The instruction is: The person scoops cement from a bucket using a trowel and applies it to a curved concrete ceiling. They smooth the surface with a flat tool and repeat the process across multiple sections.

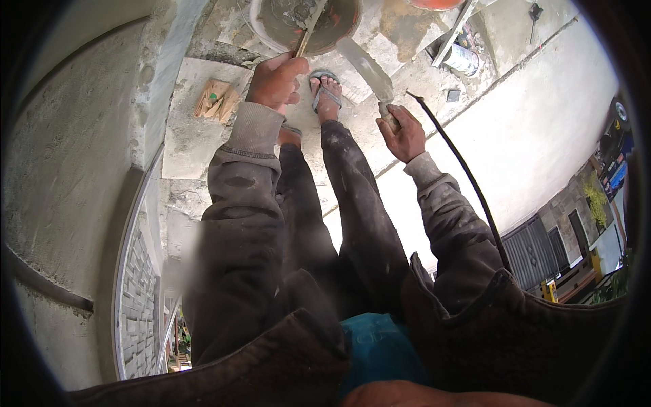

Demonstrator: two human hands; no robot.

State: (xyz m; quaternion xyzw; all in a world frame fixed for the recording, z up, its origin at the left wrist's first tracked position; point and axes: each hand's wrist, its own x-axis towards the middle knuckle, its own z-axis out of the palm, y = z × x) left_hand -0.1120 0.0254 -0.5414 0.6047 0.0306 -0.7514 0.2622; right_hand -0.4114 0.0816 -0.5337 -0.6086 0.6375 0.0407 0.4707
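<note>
- Apparently, the long trowel, at the upper centre of the frame, will be rather light to handle; its blade looks thin, flat and stiff, perhaps with a little spring.
- Its short handle seems the proper place for holding, and the right hand is wrapped around it. The blade is pale grey, as if coated; where it is wet, it could be slippery.
- The left hand is closed on the lower end of a narrow tool, which reaches upward across the bucket. This tool shows almost only its edge, therefore I cannot tell its full shape; I judge it rigid and not heavy.
- The two hands are well apart from each other, each one occupied with its own tool.
- The bucket is round and is cut by the top edge of the frame. The grey mix inside looks pasty and lumpy, so I suppose the whole is heavy and is better lifted by the rim.
- Left of the left hand, some pale wood, flat and with straight edges, lies on the rough, stained floor.
- The sleeve of the left arm is thick cloth, dusty near its ribbed cuff.
</note>
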